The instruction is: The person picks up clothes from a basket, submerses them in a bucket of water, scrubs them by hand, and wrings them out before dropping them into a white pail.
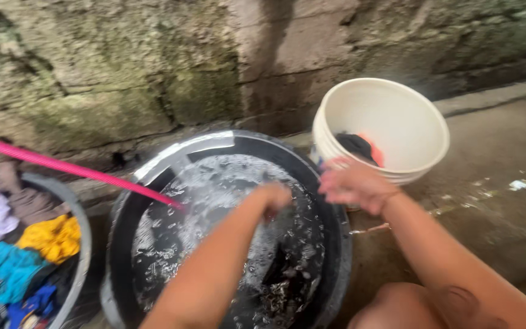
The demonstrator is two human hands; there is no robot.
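Both hands work at the black tub (336, 244) of soapy water: left hand (273, 200) curled around dark cloth (287, 268), right hand (354, 184) blurred, grip indeterminate; recommend firm, low wringing.

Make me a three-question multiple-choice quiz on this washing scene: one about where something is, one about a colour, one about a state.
1. Where does the pink hose end?
A. in the white bucket
B. over the black basin
C. on the ground

2. What colour is the bucket by the wall?
A. white
B. blue
C. green

3. What state is the black basin in?
A. dry
B. turned upside down
C. holding foamy water

Answers: 1 B, the hose tip reaches the basin's water. 2 A, its inside and rim are white, with dark and orange cloth at the bottom. 3 C, bubbles cover the water where the left hand dips in and the right hand hovers at the rim. A grey tub of mixed clothes stands to the left.
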